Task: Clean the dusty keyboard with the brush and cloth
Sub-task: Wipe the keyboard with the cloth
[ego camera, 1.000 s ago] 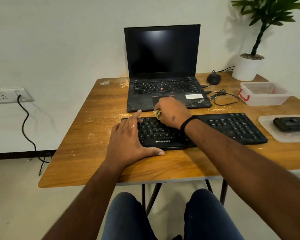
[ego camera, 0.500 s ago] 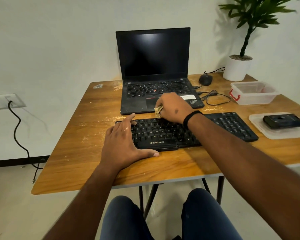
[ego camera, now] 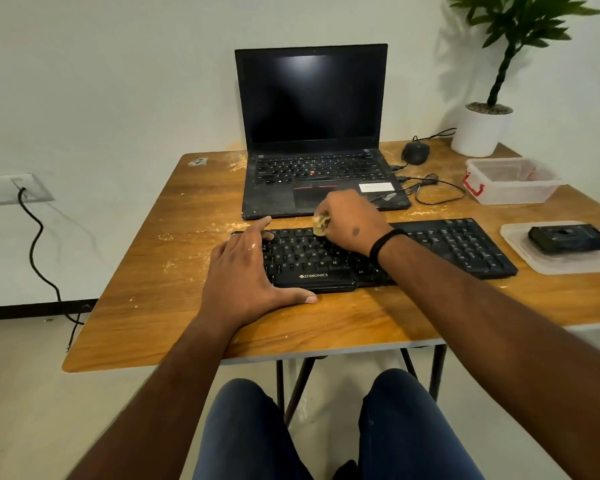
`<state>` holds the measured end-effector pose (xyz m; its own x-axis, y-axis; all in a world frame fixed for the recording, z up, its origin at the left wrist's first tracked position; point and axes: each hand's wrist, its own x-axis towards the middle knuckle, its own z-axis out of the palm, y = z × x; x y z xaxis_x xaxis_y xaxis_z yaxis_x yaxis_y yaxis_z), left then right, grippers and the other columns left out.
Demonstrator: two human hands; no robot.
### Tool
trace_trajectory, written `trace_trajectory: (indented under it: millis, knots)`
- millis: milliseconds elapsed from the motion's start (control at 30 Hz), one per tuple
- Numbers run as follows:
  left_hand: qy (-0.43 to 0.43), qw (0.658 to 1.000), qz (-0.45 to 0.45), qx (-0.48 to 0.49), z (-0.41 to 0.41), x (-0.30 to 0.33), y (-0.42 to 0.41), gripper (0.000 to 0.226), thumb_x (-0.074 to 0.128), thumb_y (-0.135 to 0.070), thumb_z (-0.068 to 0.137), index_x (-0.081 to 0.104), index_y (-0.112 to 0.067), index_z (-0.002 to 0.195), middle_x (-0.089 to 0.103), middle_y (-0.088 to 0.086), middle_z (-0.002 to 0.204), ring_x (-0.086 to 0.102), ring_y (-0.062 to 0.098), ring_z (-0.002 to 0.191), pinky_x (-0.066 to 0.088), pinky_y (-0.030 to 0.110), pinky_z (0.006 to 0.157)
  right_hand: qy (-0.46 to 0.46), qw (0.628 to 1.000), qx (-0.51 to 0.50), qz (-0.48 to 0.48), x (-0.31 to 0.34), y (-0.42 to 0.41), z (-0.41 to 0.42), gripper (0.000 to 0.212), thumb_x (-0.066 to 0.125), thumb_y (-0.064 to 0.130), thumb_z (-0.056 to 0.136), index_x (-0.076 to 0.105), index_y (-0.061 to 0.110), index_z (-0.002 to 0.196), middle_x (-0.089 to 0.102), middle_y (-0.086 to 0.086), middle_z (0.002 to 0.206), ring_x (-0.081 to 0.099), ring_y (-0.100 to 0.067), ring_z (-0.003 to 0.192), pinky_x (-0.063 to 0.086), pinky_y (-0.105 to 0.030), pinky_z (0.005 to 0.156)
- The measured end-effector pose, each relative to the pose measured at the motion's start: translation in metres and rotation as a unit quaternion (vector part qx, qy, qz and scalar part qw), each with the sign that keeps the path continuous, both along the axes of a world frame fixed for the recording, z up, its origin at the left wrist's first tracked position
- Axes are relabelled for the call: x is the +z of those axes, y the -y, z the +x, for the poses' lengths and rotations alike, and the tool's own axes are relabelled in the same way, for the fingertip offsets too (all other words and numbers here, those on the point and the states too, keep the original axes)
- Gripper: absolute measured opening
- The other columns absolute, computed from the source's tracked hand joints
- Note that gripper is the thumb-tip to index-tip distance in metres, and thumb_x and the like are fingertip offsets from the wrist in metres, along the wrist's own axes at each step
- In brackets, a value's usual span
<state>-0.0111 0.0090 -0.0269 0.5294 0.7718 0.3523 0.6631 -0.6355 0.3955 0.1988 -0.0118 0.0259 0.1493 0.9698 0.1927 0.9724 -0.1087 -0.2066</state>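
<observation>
A black keyboard (ego camera: 458, 245) lies across the middle of the wooden table (ego camera: 160, 306). My left hand (ego camera: 245, 273) lies flat on the keyboard's left end, fingers spread, thumb along its front edge. My right hand (ego camera: 352, 221) is closed around a small bunched yellowish cloth (ego camera: 320, 225), pressed on the upper key rows left of centre. A black band sits on that wrist. No brush is in sight.
An open black laptop (ego camera: 312, 140) stands just behind the keyboard. A mouse (ego camera: 415, 152), loose cable, white plant pot (ego camera: 477, 131) and clear box (ego camera: 510, 181) sit at the back right. A lid carrying a black object (ego camera: 568, 239) lies right. Pale dust speckles the table's left.
My right hand with the cloth has shifted slightly over the upper key rows. My left hand has stayed on the keyboard's left end. The view has shifted a little.
</observation>
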Motion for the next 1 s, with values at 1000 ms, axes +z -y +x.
trace_trajectory:
  millis: [1000]
  knots:
    - [0.007, 1.0, -0.014, -0.007, 0.002, -0.002, -0.005, 0.129, 0.062, -0.098, 0.043, 0.03, -0.028, 0.147, 0.055, -0.009, 0.138, 0.048, 0.017, 0.131, 0.03, 0.044, 0.113, -0.089, 0.993, -0.068, 0.039, 0.008, 0.019, 0.06, 0.033, 0.057, -0.003, 0.087, 0.078, 0.013, 0.105, 0.076, -0.007, 0.105, 0.068, -0.024, 0.095, 0.057, -0.042, 0.09]
